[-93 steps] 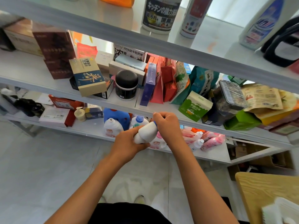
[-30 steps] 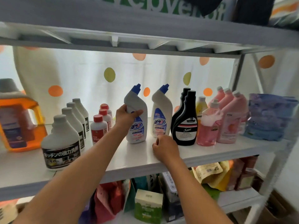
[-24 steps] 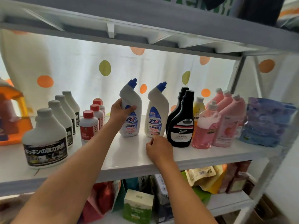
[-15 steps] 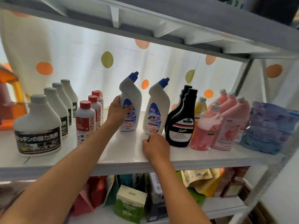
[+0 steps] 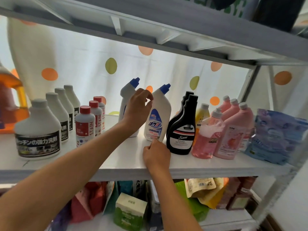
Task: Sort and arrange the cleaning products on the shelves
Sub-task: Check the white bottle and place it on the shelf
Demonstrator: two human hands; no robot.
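The step in hand looked like squaring up the pair of white angled-neck bottles on the middle shelf point(image 5: 116, 160), so that they stood in line with the rows either side. The right-hand white bottle point(image 5: 158, 120) stood upright near the middle of that shelf, just beside the black bottles point(image 5: 182, 130) on its right. Its twin, the left-hand white bottle point(image 5: 126, 100), stood a little farther back and was partly hidden behind the left wrist.

The left hand point(image 5: 138, 107) was raised between the two white bottles, its grip loosely curled and half open. The fingertips lay at the shoulder of the right-hand white bottle, though it could not be told whether they touched it; they did not wrap round it. The right hand point(image 5: 156, 155) rested on the near part of the shelf with its grip curled, one finger pointing up against the foot of the same bottle at the label's lower edge. It held nothing.

The next move probably called for a small nudge or turn of that bottle, label to the front, without knocking the black bottles close by. The grey-capped bottles point(image 5: 38, 129) and red-capped bottles point(image 5: 85, 124) to the left, and the pink bottles point(image 5: 233, 130) to the right, already stood in tidy files.
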